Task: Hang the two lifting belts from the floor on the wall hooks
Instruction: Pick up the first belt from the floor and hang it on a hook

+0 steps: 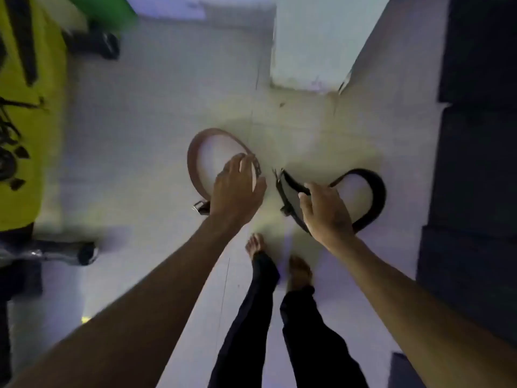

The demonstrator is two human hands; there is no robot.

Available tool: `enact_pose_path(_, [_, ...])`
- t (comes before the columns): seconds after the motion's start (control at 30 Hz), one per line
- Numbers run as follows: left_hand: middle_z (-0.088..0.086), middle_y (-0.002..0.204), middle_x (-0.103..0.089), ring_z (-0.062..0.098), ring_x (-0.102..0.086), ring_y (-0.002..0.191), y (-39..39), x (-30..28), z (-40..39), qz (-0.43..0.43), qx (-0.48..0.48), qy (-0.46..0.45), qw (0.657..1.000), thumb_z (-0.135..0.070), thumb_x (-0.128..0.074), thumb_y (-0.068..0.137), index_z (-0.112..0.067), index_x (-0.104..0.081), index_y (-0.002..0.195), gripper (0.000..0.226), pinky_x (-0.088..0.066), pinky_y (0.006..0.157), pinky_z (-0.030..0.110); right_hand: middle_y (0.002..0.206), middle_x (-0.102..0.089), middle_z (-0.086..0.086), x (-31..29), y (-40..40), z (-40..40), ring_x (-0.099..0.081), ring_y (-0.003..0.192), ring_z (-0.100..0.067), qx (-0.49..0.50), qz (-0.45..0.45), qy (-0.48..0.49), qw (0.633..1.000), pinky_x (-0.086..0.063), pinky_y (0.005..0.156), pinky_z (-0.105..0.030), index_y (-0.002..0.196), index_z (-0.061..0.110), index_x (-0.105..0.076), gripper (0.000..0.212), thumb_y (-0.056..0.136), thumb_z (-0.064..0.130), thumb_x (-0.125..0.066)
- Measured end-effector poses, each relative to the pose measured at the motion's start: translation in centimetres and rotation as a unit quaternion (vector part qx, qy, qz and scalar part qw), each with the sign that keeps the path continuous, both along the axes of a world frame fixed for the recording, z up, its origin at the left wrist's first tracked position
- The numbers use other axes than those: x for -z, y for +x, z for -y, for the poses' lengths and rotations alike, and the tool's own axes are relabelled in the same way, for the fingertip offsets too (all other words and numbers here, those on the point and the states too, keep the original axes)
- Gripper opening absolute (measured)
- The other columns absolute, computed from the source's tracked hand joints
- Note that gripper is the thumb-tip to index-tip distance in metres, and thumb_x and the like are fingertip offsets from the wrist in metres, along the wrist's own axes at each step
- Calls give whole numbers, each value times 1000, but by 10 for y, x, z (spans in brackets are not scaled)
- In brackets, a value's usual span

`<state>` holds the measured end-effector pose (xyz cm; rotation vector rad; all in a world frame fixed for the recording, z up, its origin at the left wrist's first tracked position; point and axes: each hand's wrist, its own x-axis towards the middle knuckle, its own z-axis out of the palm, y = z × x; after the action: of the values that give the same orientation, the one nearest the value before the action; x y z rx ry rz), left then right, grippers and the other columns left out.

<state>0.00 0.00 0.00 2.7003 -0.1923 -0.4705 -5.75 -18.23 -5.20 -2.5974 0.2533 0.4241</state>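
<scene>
On the floor, beside the bare feet, two belts are seen lying curled.

The brown belt lies left of the feet and is covered at its buckle side by the left hand, fingers spread. The black belt, right of the feet, is met by the right hand; grip cannot be told.

Yellow wall left, dark mats right, white floor.
</scene>
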Motion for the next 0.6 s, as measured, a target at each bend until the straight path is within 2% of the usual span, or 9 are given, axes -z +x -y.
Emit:
enact_pose_path(0.07, [19,141,-55,39,-52,131,7,76,-4,-32,-3,2,999,-31,-46,101,-4,-51,138,47,-45,105,49,109,-66,-24,73,9,-15,-59,104,-42,-8,-14,-9,1000,-48,90,-46,122,0,-58,37,99,27,-47])
enact_pose_path(0.2, [17,129,-63,36,-61,115,0,206,-13,-70,-25,-14,997,-23,-49,101,-5,-60,126,33,-51,96,47,91,-66,-26,216,27,-39,-63,79,-39,-14,-88,-6,996,-54,70,-43,112,-9,-60,37,99,23,-46])
enact_pose_path(0.23, [16,126,-64,35,-63,113,-3,232,-14,-74,-29,-22,997,-22,-49,101,-6,-61,125,32,-52,95,46,94,-66,-28,250,30,-43,-64,81,-39,-41,-68,-41,996,-54,70,-44,114,-10,-57,39,100,23,-43])
enact_pose_path(0.3, [14,123,-65,34,-64,109,-13,270,-19,-94,-44,-39,994,-23,-48,101,-8,-63,123,30,-54,91,45,113,-62,-27,285,49,-50,-61,99,-41,-30,-74,-65,995,-52,81,-46,123,-4,-49,40,99,28,-43])
enact_pose_path(0.33, [13,121,-66,33,-65,108,-17,282,-23,-102,-51,-43,993,-23,-48,101,-9,-64,121,30,-54,88,45,121,-59,-25,296,58,-54,-57,108,-40,-4,-95,-58,994,-48,87,-46,127,0,-47,41,98,29,-46])
enact_pose_path(0.4, [11,116,-68,31,-66,102,-23,294,-31,-100,-41,-51,993,-23,-43,103,-10,-67,115,30,-55,82,43,126,-57,-21,307,72,-60,-54,115,-39,60,-114,-31,991,-45,90,-44,128,3,-47,36,99,24,-46])
enact_pose_path(0.5, [12,111,-69,31,-68,96,-24,282,-41,-95,-14,-57,994,-25,-39,103,-8,-67,112,34,-57,78,42,120,-61,-21,280,75,-62,-58,110,-40,106,-105,2,989,-42,78,-40,121,3,-47,24,98,13,-44])
enact_pose_path(0.6, [12,122,-66,32,-65,109,-18,243,-41,-125,-35,-77,989,-30,-38,104,-8,-63,123,38,-55,89,44,106,-64,-23,223,62,-54,-60,99,-43,105,-83,46,990,-42,71,-40,112,6,-45,16,96,8,-47])
